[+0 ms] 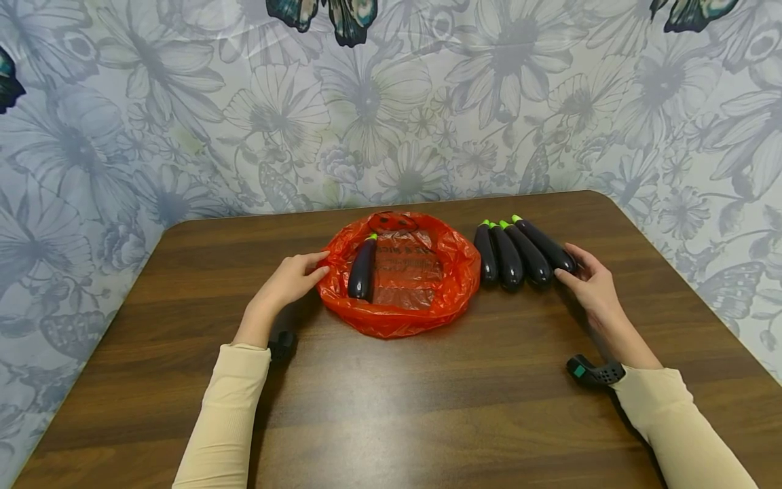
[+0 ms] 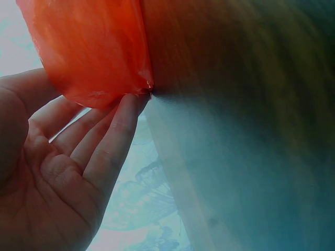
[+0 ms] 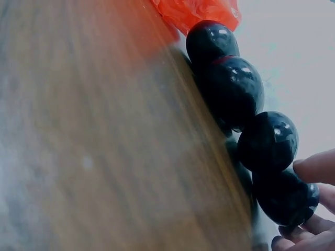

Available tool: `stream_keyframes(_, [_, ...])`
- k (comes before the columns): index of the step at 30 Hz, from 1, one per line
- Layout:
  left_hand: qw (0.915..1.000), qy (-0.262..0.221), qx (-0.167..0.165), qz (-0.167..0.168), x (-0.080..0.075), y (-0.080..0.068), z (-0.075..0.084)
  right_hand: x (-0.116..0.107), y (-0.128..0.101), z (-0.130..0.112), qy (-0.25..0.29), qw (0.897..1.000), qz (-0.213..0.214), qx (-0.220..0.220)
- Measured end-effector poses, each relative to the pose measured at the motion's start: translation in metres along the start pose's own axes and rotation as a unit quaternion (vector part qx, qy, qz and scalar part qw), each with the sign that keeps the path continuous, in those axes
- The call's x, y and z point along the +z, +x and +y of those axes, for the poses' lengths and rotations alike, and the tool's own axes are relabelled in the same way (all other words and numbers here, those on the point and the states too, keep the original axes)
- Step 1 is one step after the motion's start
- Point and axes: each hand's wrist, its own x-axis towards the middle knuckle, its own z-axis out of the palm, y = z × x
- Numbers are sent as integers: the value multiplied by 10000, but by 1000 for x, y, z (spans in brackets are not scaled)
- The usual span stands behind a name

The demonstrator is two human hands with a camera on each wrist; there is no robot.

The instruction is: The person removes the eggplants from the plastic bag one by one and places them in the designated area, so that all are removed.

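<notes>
A red plastic bag (image 1: 397, 324) lies on the table with its mouth spread wide and its rim rolled outward. Inside, along its left side, rests a dark glossy eggplant (image 1: 362, 272) with a green tip. My left hand (image 1: 290, 280) touches the bag's left rim from outside, its fingers fairly straight against the red plastic (image 2: 97, 47). To the right of the bag, several more eggplants (image 1: 508, 261) lie side by side, green tips toward the wall. My right hand (image 1: 589, 282) holds the lower end of the rightmost eggplant (image 3: 285, 198) between thumb and fingers.
The brown wooden table (image 1: 427, 407) has rounded far corners and stands close to a flower-patterned wall covering (image 1: 391, 122). A dark camera band (image 1: 595, 372) sits on the right wrist, another (image 1: 282, 346) on the left. The leftmost eggplant of the row lies right beside the bag.
</notes>
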Motion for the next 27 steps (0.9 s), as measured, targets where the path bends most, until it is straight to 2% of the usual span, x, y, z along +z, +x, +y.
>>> stream_keyframes(3, [10000, -1, -5, -21, 0, 0, 1, 0, 0, 0, 43, 9999, 99, -29])
stream_keyframes(10, [10000, -28, -9, -31, -1, 0, 3, -3, 1, -5, -477, 9988, 61, 81])
stream_keyframes(15, [10000, -23, -13, -23, 0, 1, 3, -4, 2, -11, -575, 9983, 114, 56])
stream_keyframes(19, [10000, -19, 4, -4, 1, 1, 1, 2, 2, -25, -690, 9969, 326, -205])
stream_keyframes(22, [10000, -8, 13, 26, 1, 0, 0, 14, 1, -44, -738, 9946, 474, -556])
stream_keyframes(25, [10000, 1, -6, 72, 2, 0, -1, 35, -1, -65, -402, 9929, 409, -1044])
stream_keyframes(27, [10000, 20, -2, 85, 2, 0, -2, 52, -3, -77, -133, 9909, 207, -1325])
